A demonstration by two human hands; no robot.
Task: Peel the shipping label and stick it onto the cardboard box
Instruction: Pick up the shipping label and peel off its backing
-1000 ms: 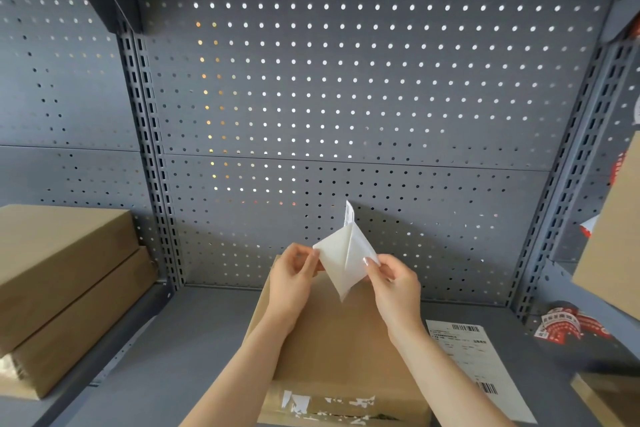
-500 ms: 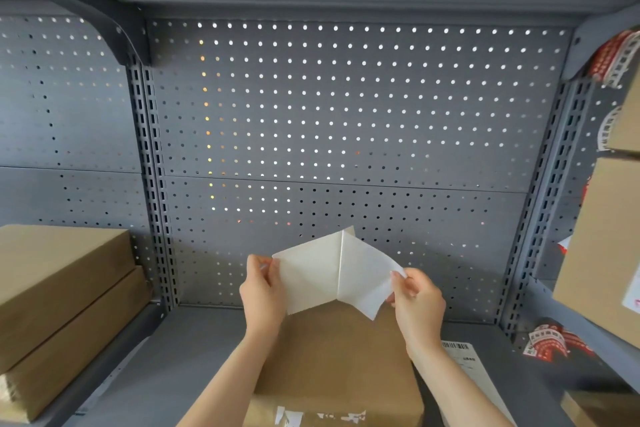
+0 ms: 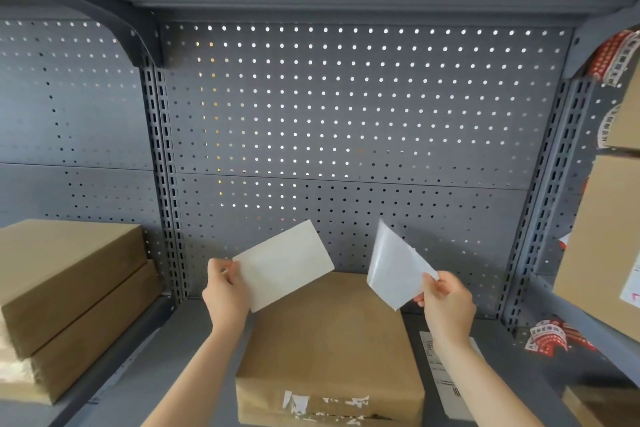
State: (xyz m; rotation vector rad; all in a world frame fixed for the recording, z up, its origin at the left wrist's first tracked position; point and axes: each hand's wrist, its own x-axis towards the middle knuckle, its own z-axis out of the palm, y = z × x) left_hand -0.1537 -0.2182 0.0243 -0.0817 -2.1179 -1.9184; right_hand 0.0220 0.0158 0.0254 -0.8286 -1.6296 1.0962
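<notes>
The shipping label is split into two separate sheets, held up over the cardboard box [image 3: 329, 340]. My left hand [image 3: 225, 295] pinches the lower left corner of a matte cream sheet [image 3: 284, 263]. My right hand [image 3: 446, 302] pinches the right edge of a glossy white sheet [image 3: 394, 267] that curls a little. No print shows on either sheet, so I cannot tell which is the label and which is the backing. The box lies flat on the grey shelf below both hands, with torn white label scraps along its near edge.
A printed label [image 3: 446, 381] lies on the shelf right of the box, partly under my right forearm. Two stacked cardboard boxes [image 3: 65, 288] stand at the left, more boxes [image 3: 602, 236] at the right. Red-and-white tape [image 3: 547, 336] lies at the right. A grey pegboard [image 3: 346, 114] closes the back.
The two sheets were joined along one edge; my hands have pulled apart and the sheets are now fully separated, one in each hand.
</notes>
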